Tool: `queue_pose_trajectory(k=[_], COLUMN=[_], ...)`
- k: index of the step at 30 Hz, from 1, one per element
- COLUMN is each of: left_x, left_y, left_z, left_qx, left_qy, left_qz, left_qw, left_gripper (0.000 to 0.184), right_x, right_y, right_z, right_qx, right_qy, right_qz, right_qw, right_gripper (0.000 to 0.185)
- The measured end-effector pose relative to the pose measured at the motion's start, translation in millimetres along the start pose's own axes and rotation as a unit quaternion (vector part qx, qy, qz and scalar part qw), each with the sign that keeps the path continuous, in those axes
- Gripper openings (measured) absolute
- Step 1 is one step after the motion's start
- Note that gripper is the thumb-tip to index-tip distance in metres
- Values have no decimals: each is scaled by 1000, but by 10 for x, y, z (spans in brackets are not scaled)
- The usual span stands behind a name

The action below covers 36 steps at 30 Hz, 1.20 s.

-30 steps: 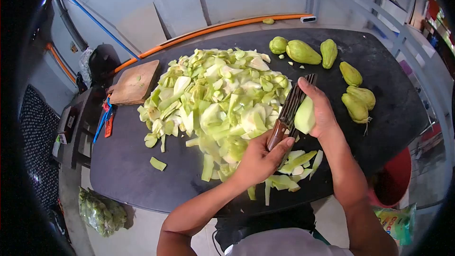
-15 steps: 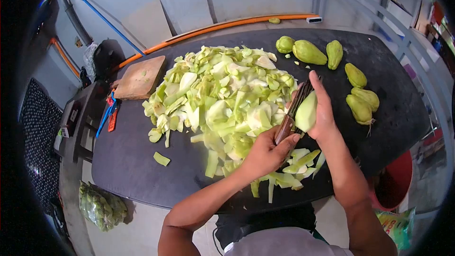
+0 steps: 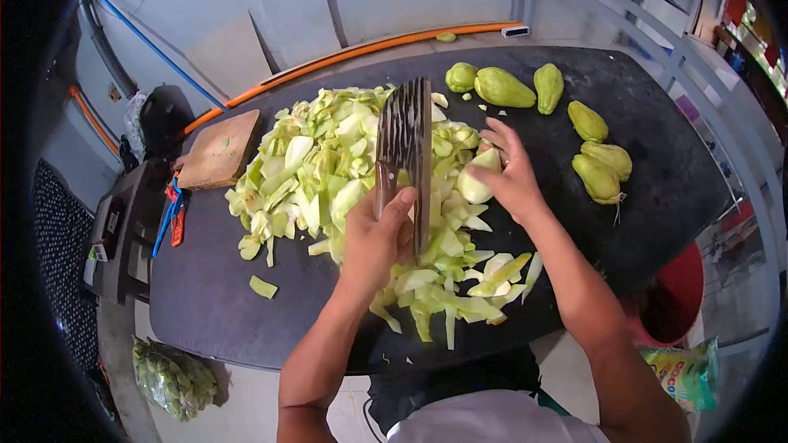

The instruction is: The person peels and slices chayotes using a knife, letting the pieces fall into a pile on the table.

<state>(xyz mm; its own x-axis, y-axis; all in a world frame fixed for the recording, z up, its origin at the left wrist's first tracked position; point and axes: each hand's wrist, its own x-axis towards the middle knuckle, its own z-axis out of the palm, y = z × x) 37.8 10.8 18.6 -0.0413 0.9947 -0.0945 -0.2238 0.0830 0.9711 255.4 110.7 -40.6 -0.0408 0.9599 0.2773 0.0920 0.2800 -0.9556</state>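
Note:
My left hand (image 3: 376,239) is wrapped around the wooden handle of a broad knife (image 3: 400,130). Its dark, streaked blade points away from me over the heap of cut chayote slices (image 3: 328,168). At the heap's right side, my right hand (image 3: 519,179) holds a pale peeled chayote (image 3: 480,179) against its fingers, which are loosely curled and partly spread. The blade is apart from this piece. Long strips of chayote (image 3: 460,303) lie below, between my forearms.
Several whole green chayotes (image 3: 504,88) lie at the table's back right. A wooden board (image 3: 218,150) sits at the left edge, near a red-handled tool (image 3: 177,226). On the floor are a red bucket (image 3: 685,295) and a plastic bag of greens (image 3: 174,377).
The knife has moved left, away from the peeled chayote, and its blade now stands more upright. My right hand has shifted left and slightly down, its fingers spreading. The view has shifted slightly.

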Motion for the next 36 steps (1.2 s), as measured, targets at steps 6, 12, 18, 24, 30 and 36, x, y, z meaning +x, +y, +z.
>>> queue_pose_trajectory(k=[6, 12, 18, 24, 30, 36], left_x=[-10, 6, 9, -19, -82, -114], left_y=[69, 72, 60, 16, -154, -136], left_z=[-98, -151, -181, -151, -6, 37], left_qx=[-10, -18, -32, -25, -72, -65], left_qy=[26, 25, 21, 7, -39, -48], left_qz=[18, 19, 36, 31, -51, -91], left_qw=[999, 999, 999, 999, 995, 993], left_gripper=[24, 29, 29, 28, 33, 36], right_x=[-147, -265, -231, 51, 36, -57], right_y=[-319, -299, -227, 36, -114, -321], right_z=[145, 332, 344, 57, -139, -39], right_qx=[-210, -206, -260, -24, 591, 485], right_qy=[-36, -36, -23, 152, 31, -2], right_qz=[-117, -158, -197, -38, 274, 208], right_qw=[970, 965, 945, 987, 758, 849], right_gripper=[118, 121, 114, 85, 32, 44])
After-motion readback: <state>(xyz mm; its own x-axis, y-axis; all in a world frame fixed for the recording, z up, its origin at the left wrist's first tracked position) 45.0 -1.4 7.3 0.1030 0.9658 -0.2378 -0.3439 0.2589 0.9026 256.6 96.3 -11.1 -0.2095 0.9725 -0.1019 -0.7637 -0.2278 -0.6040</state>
